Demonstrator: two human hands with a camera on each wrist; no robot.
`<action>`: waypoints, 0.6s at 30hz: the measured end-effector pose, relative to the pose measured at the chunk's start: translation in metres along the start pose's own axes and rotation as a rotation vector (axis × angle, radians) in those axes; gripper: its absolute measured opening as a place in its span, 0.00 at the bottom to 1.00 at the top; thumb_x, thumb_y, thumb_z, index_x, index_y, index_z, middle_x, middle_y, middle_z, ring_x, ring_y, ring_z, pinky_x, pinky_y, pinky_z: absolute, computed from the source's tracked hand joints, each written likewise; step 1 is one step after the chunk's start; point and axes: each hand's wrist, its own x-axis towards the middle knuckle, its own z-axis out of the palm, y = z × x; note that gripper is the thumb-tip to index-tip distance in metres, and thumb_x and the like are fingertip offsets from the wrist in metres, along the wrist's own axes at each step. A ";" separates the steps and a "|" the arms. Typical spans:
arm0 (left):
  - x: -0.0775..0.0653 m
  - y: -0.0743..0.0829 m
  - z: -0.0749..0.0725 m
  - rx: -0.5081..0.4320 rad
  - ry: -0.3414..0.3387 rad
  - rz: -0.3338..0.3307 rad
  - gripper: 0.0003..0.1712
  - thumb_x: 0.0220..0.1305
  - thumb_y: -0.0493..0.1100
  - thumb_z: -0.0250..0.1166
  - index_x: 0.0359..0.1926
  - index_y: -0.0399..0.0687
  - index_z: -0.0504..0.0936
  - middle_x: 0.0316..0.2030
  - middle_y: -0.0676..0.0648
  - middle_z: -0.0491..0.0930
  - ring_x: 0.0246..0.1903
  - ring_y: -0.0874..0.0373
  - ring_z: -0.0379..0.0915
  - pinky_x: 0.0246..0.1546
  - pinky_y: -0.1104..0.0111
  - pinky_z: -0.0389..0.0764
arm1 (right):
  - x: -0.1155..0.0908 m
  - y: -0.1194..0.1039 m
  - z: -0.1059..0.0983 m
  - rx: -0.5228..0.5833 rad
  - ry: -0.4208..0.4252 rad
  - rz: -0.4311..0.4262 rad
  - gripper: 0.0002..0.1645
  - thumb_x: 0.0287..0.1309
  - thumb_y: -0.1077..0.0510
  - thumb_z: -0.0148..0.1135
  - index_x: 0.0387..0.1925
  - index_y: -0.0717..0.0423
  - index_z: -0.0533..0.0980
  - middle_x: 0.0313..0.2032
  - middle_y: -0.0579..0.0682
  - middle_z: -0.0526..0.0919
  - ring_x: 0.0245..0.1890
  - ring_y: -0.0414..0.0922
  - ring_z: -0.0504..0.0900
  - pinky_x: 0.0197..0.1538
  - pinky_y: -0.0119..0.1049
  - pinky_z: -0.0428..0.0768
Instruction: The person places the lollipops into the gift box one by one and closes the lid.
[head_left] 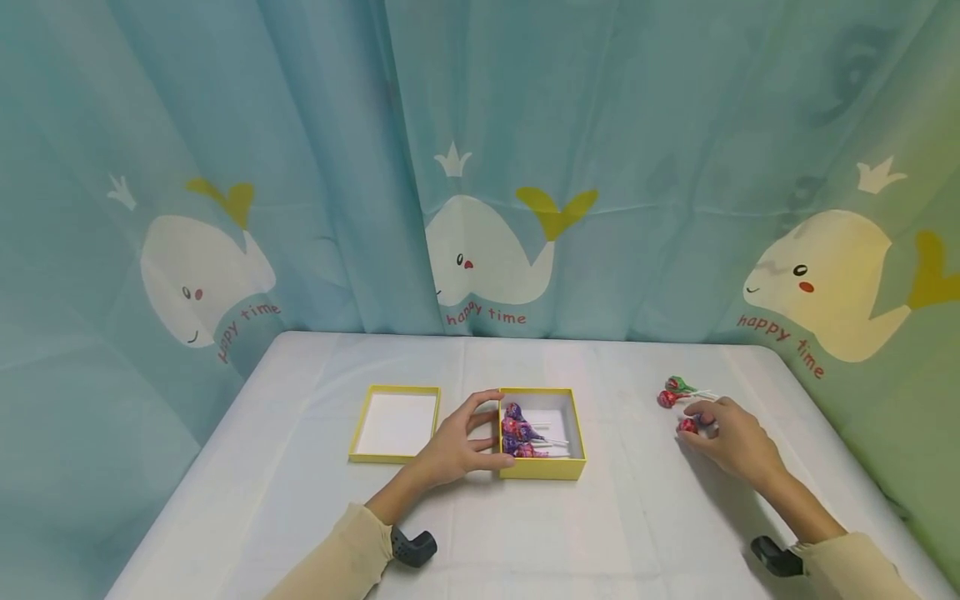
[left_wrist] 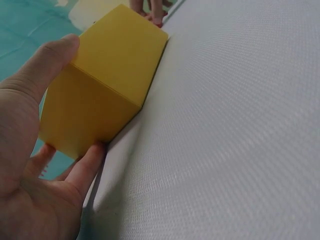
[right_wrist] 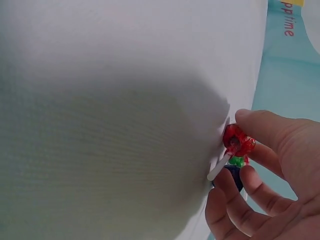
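My left hand (head_left: pixel 453 446) grips the left side of a yellow open box (head_left: pixel 543 469), with the thumb at its near corner and other fingers along the left wall. Several purple and red wrapped lollipops (head_left: pixel 525 432) lie in the box, white sticks pointing right. In the left wrist view the thumb and fingers touch the box's yellow outer walls (left_wrist: pixel 107 70). On the right, my right hand (head_left: pixel 731 442) pinches a red lollipop (right_wrist: pixel 237 140) between thumb and fingers, low over the table. A dark blue wrapped piece (right_wrist: pixel 234 176) shows beside the curled fingers, partly hidden.
A green lollipop (head_left: pixel 677 384) and another red lollipop (head_left: pixel 667 399) lie just beyond the right hand. Left of the box is a shallow yellow-edged lid (head_left: pixel 397 423), white inside. The white tablecloth (head_left: pixel 600 533) ends against a blue-green curtain (head_left: pixel 337 250) with printed whales.
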 end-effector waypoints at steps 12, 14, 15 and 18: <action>-0.001 0.002 0.000 -0.011 0.000 -0.004 0.54 0.54 0.35 0.80 0.77 0.49 0.59 0.78 0.46 0.54 0.75 0.43 0.56 0.62 0.61 0.79 | 0.000 -0.001 0.002 0.001 0.008 -0.003 0.16 0.50 0.61 0.79 0.39 0.62 0.84 0.34 0.55 0.77 0.29 0.46 0.77 0.26 0.38 0.75; -0.001 0.002 0.000 -0.010 -0.001 -0.004 0.54 0.54 0.35 0.80 0.77 0.49 0.59 0.78 0.45 0.54 0.75 0.43 0.57 0.63 0.61 0.79 | 0.000 -0.001 0.002 0.001 0.011 -0.007 0.15 0.50 0.61 0.79 0.39 0.62 0.84 0.33 0.55 0.77 0.29 0.46 0.77 0.26 0.38 0.75; -0.001 0.002 0.000 -0.010 -0.001 -0.004 0.54 0.54 0.35 0.80 0.77 0.49 0.59 0.78 0.45 0.55 0.75 0.43 0.57 0.63 0.61 0.79 | 0.000 -0.001 0.002 0.001 0.011 -0.007 0.15 0.50 0.61 0.79 0.39 0.62 0.84 0.33 0.55 0.77 0.29 0.46 0.77 0.26 0.38 0.75; -0.001 0.002 0.000 -0.011 -0.002 -0.003 0.54 0.54 0.35 0.80 0.77 0.49 0.59 0.78 0.43 0.55 0.75 0.43 0.57 0.63 0.61 0.79 | 0.000 0.000 0.002 0.002 0.007 -0.004 0.15 0.50 0.61 0.79 0.39 0.62 0.84 0.34 0.55 0.77 0.29 0.46 0.78 0.26 0.39 0.75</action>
